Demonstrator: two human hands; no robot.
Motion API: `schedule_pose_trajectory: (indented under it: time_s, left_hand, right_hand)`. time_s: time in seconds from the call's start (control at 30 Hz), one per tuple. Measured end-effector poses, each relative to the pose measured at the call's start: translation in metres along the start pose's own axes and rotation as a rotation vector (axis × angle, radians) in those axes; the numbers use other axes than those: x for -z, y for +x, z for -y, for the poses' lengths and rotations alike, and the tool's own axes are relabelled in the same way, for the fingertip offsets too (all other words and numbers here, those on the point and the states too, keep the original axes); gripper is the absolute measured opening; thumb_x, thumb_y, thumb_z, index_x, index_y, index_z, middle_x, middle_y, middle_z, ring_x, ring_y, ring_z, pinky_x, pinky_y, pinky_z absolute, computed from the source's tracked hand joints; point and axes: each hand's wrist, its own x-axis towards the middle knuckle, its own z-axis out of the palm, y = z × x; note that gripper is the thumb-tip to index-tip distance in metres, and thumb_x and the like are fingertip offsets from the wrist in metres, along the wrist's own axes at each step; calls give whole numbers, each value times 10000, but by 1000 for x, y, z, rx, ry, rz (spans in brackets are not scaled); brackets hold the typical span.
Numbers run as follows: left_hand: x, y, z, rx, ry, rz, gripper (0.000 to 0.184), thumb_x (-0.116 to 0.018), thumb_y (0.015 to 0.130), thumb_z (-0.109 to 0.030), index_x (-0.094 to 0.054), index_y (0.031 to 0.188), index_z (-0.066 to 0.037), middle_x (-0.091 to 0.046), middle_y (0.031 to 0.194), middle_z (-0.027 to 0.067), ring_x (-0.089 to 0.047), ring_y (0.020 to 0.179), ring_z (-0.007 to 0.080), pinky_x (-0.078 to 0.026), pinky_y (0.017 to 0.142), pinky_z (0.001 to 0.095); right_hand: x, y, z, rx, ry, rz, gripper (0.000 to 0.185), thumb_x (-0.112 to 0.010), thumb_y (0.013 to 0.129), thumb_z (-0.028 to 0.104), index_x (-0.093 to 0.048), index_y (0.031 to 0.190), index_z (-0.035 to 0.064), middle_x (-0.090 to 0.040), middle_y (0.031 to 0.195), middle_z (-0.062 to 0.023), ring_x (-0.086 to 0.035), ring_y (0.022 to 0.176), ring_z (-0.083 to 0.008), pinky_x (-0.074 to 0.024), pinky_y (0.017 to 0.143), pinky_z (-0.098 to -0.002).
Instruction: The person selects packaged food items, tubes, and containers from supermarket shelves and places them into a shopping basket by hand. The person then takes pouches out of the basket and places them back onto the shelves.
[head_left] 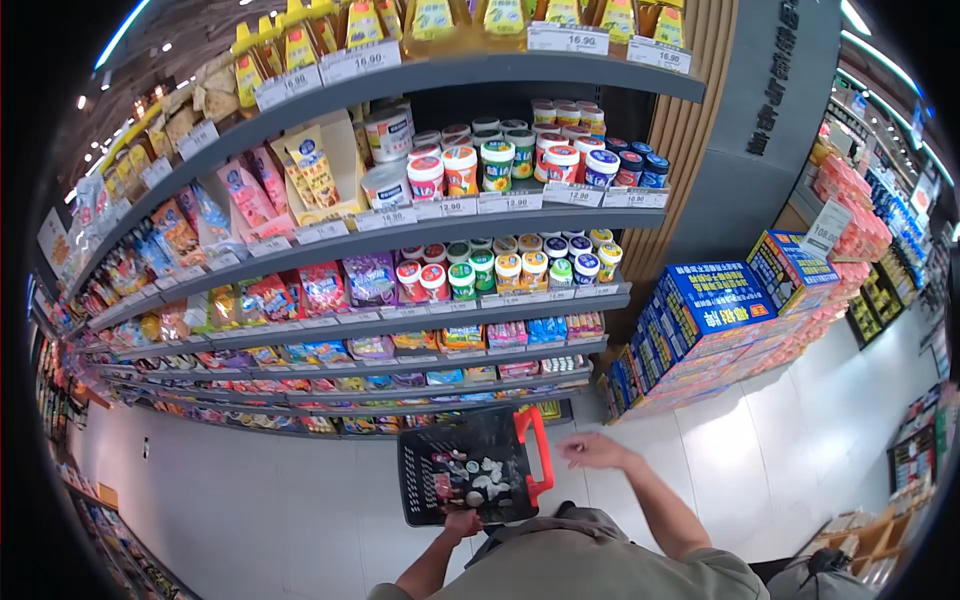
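Observation:
A black shopping basket (412, 465) with a red handle (541, 455) hangs in front of my body, below the shelves. Inside it lie several small items, among them white crumpled-looking pieces (490, 478) and red-and-dark packs (443, 484), too small to name. At the near rim, my left hand (463, 523) is closed on the basket's edge, its fingers partly hidden. Just right of the red handle is my right hand (592, 450), holding nothing, with its fingers loosely stretched toward the handle and apart from it.
Curved shelves (430, 225) hold gum tubs (497, 165), candy bags (322, 287) and bottles of yellow liquid (436, 22). Right of them, blue boxes (715, 305) are stacked on the floor near pink packages (850, 205). Pale floor tiles (290, 480) surround the basket.

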Motion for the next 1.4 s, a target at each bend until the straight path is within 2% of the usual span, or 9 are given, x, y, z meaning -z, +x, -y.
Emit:
schedule_pose_trajectory:
  time_s: [0.3,0.4,0.5,0.57,0.6,0.73,1.17,1.33,1.4]
  left_hand:
    - [21,-13,4,10,117,-131,234,-577,883,-258,-648,805,-50,-686,749,84,-702,655,209,-581,580,324]
    - [5,-16,7,15,111,-161,207,-580,891,-214,-651,810,-38,-688,801,93,-709,700,220,-583,591,336]
    - [4,-13,24,-98,328,-73,167,-601,915,-182,-650,908,-22,-699,923,92,-720,808,215,-589,619,330]
    - [3,-20,34,-660,699,83,258,-577,893,-228,-639,986,4,-684,798,117,-699,683,228,-575,591,325]
    - [-5,-17,35,-196,354,32,268,-557,900,-211,-643,1023,11,-690,830,130,-704,721,233,-570,602,329]
    - [-20,-36,43,105,125,-211,276,-540,904,-199,-644,1031,22,-699,878,157,-708,753,254,-573,640,339]
    - [-2,-32,48,-282,452,-61,223,-530,925,-163,-633,1016,13,-697,854,152,-708,734,234,-560,593,333]
    - [-36,-53,-39,-372,60,-206,286,-593,915,-264,-685,822,-10,-685,746,59,-670,693,139,-541,622,299]
    - [-58,-88,-97,-448,-157,37,286,-584,989,-306,-639,1037,-30,-665,868,49,-660,761,136,-538,684,271]
  right_hand:
    - [216,-57,302,583,-194,-860,367,-673,924,258,-638,1194,13,-664,979,-76,-607,668,-79,-503,607,-249]
    - [269,-24,334,603,-507,-1048,441,-672,894,358,-652,1205,46,-680,1113,-164,-688,905,-255,-534,793,-354]
    - [289,7,341,570,-627,-990,524,-686,856,421,-644,1219,44,-659,1162,-218,-655,1037,-344,-504,899,-400]
    - [297,20,341,555,-688,-996,581,-705,829,443,-627,1248,49,-656,1157,-223,-643,1063,-359,-499,924,-412]
    - [295,23,342,488,-773,-1030,599,-712,822,449,-620,1261,53,-654,1156,-224,-636,1078,-360,-496,936,-416]
    - [296,32,346,343,-921,-1065,611,-723,805,468,-627,1257,70,-653,1161,-214,-629,1099,-349,-498,944,-425]
    - [293,-4,338,652,-514,-1106,527,-765,792,363,-663,1198,43,-703,1070,-168,-699,895,-255,-540,786,-343]
    - [264,-47,308,817,53,-992,462,-724,884,248,-606,1249,-10,-681,978,-63,-617,764,-70,-467,572,-202]
    - [240,-56,286,777,186,-855,435,-714,890,229,-611,1243,-3,-676,968,-55,-611,747,-71,-470,570,-203]
